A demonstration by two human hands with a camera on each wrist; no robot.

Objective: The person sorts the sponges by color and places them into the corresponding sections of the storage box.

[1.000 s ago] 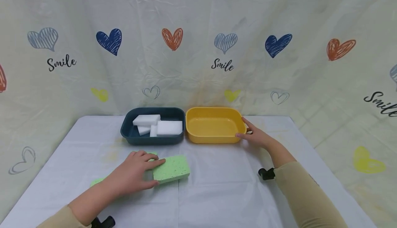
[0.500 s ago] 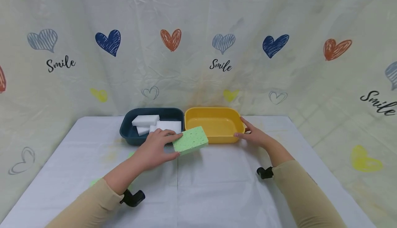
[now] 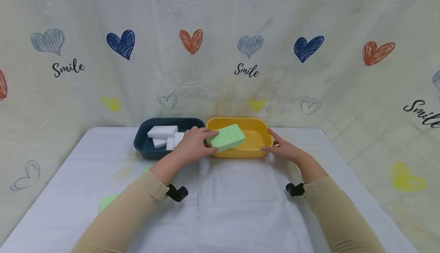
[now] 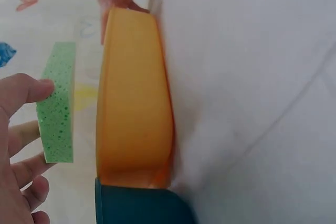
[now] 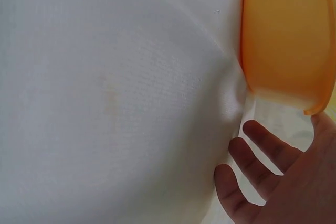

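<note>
My left hand (image 3: pixel 194 144) pinches a speckled green sponge (image 3: pixel 227 137) between thumb and fingers, over the left part of the yellow tray (image 3: pixel 237 153). In the left wrist view the green sponge (image 4: pixel 60 103) stands clear of the yellow tray (image 4: pixel 134 93), beside its rim, with the left hand (image 4: pixel 21 145) on its near side. My right hand (image 3: pixel 283 148) touches the yellow tray's right end, fingers spread. The right wrist view shows the right hand (image 5: pixel 283 177) with extended fingers at the corner of the yellow tray (image 5: pixel 289 35).
A dark blue tray (image 3: pixel 148 154) with several white blocks (image 3: pixel 162 132) adjoins the yellow tray on the left, partly behind my left hand. Another green piece (image 3: pixel 108 201) lies on the white-covered table (image 3: pixel 240 207) beside my left sleeve. A patterned curtain (image 3: pixel 220 85) hangs behind.
My left hand has lifted the green sponge off the table and carried it forward and right to above the yellow tray. The right hand stays at that tray's end.
</note>
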